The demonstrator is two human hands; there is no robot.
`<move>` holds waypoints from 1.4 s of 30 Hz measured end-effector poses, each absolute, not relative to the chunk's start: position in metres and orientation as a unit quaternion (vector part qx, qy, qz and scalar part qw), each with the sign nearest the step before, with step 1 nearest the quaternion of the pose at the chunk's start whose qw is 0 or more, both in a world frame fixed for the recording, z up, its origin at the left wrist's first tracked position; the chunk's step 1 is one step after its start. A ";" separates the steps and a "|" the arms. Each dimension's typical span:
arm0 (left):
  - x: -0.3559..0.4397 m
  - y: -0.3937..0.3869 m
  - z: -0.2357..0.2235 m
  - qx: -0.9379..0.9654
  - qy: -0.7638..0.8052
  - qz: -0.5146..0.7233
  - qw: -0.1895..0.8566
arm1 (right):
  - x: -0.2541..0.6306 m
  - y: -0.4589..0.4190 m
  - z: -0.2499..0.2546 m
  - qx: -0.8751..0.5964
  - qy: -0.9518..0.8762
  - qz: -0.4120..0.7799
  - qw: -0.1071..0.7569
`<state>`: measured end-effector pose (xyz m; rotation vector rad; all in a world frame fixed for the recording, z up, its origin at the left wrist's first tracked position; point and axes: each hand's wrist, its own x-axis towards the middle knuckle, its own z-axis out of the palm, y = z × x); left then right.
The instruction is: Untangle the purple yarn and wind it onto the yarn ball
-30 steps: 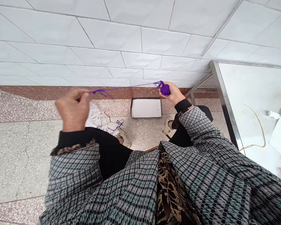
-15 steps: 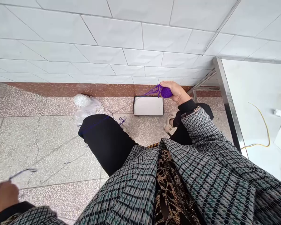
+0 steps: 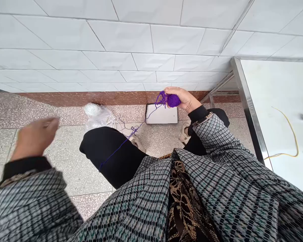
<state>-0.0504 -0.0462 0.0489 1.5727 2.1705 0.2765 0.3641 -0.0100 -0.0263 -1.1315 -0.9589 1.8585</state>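
My right hand (image 3: 180,97) is wrapped round a small ball of purple yarn (image 3: 173,100), held above the floor near the wall. Loose loops of the yarn hang at the ball's left side. From there a purple strand (image 3: 126,140) runs down across my black-trousered knee (image 3: 108,151). My left hand (image 3: 37,136), somewhat blurred, is over the floor at the left with its fingers curled in; no yarn shows in it. A tangle of purple yarn (image 3: 134,129) is beside my knee, near my shoe.
On the floor by the wall lie a white yarn ball (image 3: 92,109) and a clear plastic bag (image 3: 101,118) with white strands. A shallow, dark-edged white box (image 3: 161,114) sits below my right hand. At right stands a white metal-edged table (image 3: 275,94) with a yellow cord (image 3: 290,129).
My left hand has swung up and forward from the lower left, and the strand formerly at it no longer shows there. The strand now lies over my knee. The purple ball has shifted slightly left.
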 end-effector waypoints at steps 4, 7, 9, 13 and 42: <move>0.047 -0.003 0.025 0.688 0.616 0.207 0.324 | 0.354 -0.008 -0.030 -0.476 -0.386 0.710 0.346; 0.119 0.016 0.006 0.731 0.489 0.162 0.448 | 0.348 -0.008 -0.032 -0.499 -0.400 0.693 0.332; 0.144 0.020 -0.007 0.729 0.465 0.145 0.481 | 0.346 -0.009 -0.034 -0.511 -0.416 0.682 0.318; 0.143 0.026 -0.027 0.686 0.472 0.188 0.522 | 0.347 -0.009 -0.036 -0.541 -0.433 0.655 0.301; 0.092 0.011 -0.083 0.696 0.303 0.027 0.651 | 0.370 -0.012 -0.048 -0.449 -0.578 0.662 0.157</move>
